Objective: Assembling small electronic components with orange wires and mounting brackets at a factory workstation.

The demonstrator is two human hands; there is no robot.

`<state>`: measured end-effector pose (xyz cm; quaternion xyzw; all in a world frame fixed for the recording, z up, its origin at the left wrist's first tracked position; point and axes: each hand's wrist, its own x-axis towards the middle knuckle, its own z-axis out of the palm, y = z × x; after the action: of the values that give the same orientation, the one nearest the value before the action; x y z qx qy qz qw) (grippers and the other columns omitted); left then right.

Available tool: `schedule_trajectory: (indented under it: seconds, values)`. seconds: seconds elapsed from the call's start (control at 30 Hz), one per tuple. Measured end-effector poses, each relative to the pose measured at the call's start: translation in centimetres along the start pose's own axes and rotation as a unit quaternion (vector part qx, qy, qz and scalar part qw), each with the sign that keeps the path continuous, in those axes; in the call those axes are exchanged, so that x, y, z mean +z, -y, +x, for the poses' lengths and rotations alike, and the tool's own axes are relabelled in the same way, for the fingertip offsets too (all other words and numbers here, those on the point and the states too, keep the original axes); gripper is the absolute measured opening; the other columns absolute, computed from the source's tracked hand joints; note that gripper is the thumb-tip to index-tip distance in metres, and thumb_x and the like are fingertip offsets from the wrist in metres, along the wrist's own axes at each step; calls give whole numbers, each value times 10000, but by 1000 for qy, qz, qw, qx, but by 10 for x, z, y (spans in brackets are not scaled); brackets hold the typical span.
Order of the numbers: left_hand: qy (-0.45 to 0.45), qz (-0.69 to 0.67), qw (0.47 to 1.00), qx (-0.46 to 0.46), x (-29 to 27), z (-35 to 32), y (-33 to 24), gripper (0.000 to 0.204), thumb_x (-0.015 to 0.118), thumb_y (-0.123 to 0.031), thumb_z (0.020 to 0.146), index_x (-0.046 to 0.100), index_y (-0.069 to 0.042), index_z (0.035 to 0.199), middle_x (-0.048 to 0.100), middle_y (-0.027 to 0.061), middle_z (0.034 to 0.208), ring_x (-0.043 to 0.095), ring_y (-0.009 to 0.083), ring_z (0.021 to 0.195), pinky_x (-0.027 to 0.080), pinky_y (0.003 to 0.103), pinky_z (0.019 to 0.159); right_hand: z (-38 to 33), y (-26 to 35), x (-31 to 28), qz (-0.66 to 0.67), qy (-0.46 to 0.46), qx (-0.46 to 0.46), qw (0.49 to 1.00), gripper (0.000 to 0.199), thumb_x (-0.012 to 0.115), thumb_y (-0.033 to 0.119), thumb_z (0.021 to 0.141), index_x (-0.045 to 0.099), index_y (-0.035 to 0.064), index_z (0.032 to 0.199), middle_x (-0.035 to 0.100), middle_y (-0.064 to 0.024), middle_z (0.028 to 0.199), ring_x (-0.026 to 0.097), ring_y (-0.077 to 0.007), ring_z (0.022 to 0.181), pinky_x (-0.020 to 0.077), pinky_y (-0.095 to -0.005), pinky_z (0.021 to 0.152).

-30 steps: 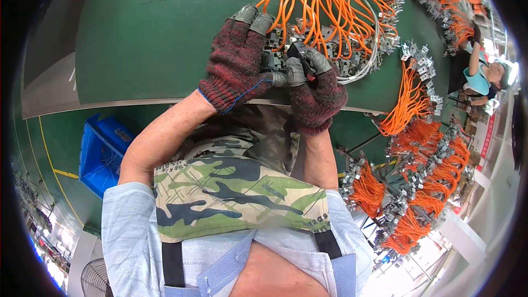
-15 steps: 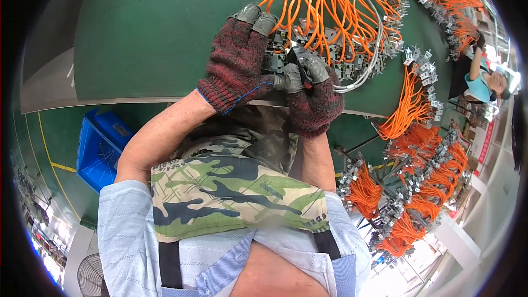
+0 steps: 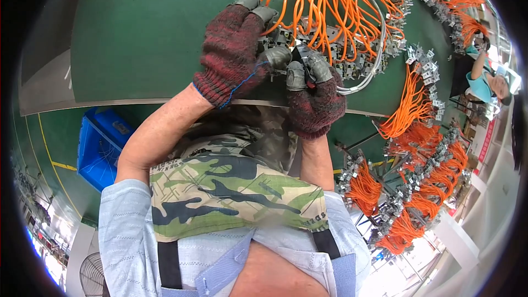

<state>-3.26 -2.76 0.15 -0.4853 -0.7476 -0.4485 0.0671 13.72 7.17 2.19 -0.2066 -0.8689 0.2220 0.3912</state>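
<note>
A bundle of orange cables (image 3: 322, 5) lies on the green tabletop, its ends fitted with small metal connectors (image 3: 352, 69). My left hand (image 3: 234, 52), in a dark red knit glove with grey-taped fingertips, is closed at the left end of that connector row. Its fingers and thumb press around a metal connector (image 3: 279, 38), partly hidden by the glove. Just to the right, my right hand (image 3: 316, 99), gloved alike, grips a small black tool (image 3: 301, 54) pointing toward the connectors. Most of the tool is covered by my fingers, so its kind does not show.
White-grey cables (image 3: 380, 49) loop beside the orange bundle. More orange cables (image 3: 407, 104) hang over the table's right edge, with further bundles (image 3: 423, 203) on a rack below. A blue bin (image 3: 91, 159) stands on the floor at left. Another person (image 3: 481, 85) is at far right.
My left hand has shifted slightly up and left, its thumb rising from the near side of the connectors. My right hand stays near the same spot with the black tool.
</note>
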Motion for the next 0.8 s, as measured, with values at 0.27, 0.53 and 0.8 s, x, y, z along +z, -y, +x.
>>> schedule_trajectory:
  seconds: [0.27,0.53,0.8]
  values:
    - [-11,7,1000,5,6,0,6,482,824,-201,856,661,-44,1281,649,254,1340,645,450,1224,551,525,1020,11,15,0,69,25,132,989,286,816,140,920,768,62,1191,784,-128,992,762,-205,811,597,-335,736]
    - [-10,-10,1000,-5,5,1,13,502,815,-220,840,666,-33,1282,657,241,1303,646,448,1199,559,525,1014,15,9,4,87,26,134,987,251,852,110,909,783,30,1137,785,-45,942,692,-87,783,572,-274,734]
    - [40,-27,999,-23,-2,2,14,434,743,-234,945,641,-45,1322,625,213,1380,628,431,1256,552,500,1043,12,16,5,58,23,104,993,256,827,96,926,792,38,1173,723,5,825,629,-61,721,548,-246,698]
